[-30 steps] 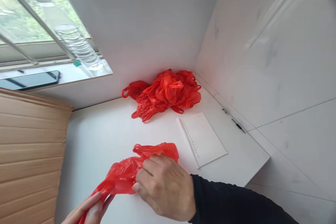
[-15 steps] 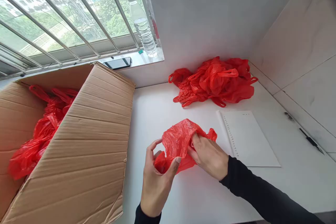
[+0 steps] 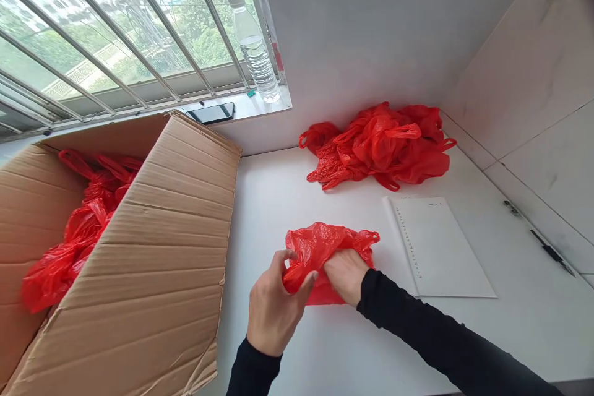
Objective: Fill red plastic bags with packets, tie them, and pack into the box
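Note:
A crumpled red plastic bag (image 3: 320, 241) lies on the white tabletop in front of me, its mouth toward my right side. My left hand (image 3: 278, 297) grips the bag's left end, with the thumb in front and the fingers behind. My right hand (image 3: 346, 272) reaches into the bag's opening up to around the wrist. Red film covers its fingers, so what they hold, if anything, is hidden.
An upright cardboard box (image 3: 153, 260) with more red bags (image 3: 88, 223) inside stands at left. A pile of red bags (image 3: 380, 142) lies by the wall. A notebook (image 3: 440, 247) and a pen (image 3: 552, 252) are at right. A water bottle (image 3: 257, 55) and phone (image 3: 212, 113) rest on the sill.
My right hand has pushed deeper into the bag, moving left and slightly down. The bag's raised top has sunk lower and spread flatter. My left hand stays at its left end.

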### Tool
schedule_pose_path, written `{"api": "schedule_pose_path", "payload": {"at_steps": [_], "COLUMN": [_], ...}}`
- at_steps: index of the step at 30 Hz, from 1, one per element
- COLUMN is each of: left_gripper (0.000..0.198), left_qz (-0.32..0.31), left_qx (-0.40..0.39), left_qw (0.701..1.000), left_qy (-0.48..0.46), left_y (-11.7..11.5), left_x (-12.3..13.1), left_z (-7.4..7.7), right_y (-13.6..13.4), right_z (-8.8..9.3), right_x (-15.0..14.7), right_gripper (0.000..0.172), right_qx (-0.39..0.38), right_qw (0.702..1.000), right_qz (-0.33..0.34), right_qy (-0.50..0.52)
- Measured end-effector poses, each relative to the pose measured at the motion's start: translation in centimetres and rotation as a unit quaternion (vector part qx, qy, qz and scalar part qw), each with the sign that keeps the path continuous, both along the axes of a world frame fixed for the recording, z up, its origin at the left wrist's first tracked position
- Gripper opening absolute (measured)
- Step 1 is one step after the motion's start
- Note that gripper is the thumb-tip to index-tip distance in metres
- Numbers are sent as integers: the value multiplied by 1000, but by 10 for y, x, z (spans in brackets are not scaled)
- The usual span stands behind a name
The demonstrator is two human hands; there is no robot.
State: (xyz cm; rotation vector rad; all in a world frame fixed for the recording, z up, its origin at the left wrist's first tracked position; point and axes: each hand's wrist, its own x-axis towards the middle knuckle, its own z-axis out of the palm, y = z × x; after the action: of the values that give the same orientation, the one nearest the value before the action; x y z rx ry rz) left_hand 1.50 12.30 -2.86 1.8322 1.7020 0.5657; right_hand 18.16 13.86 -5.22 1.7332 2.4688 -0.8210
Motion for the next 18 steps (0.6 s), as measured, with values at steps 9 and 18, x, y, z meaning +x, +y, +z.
{"api": "schedule_pose_path", "payload": {"at_steps": [9,18], "left_gripper": [32,37], "left_qz": [109,103], "left_qx": [6,-3], "left_qw": [972,955], "left_qy": [-209,-278], "left_y": [15,18], "left_x": [11,24], "left_z": [3,-4], "right_y": [-12,-14], "right_z": [9,10], "right_x": [18,39], "right_gripper": [56,36], "right_qx": [-27,-37], "right_qw": [996,993], "right_qz": [5,-48], "right_qy": [-79,-105]}}
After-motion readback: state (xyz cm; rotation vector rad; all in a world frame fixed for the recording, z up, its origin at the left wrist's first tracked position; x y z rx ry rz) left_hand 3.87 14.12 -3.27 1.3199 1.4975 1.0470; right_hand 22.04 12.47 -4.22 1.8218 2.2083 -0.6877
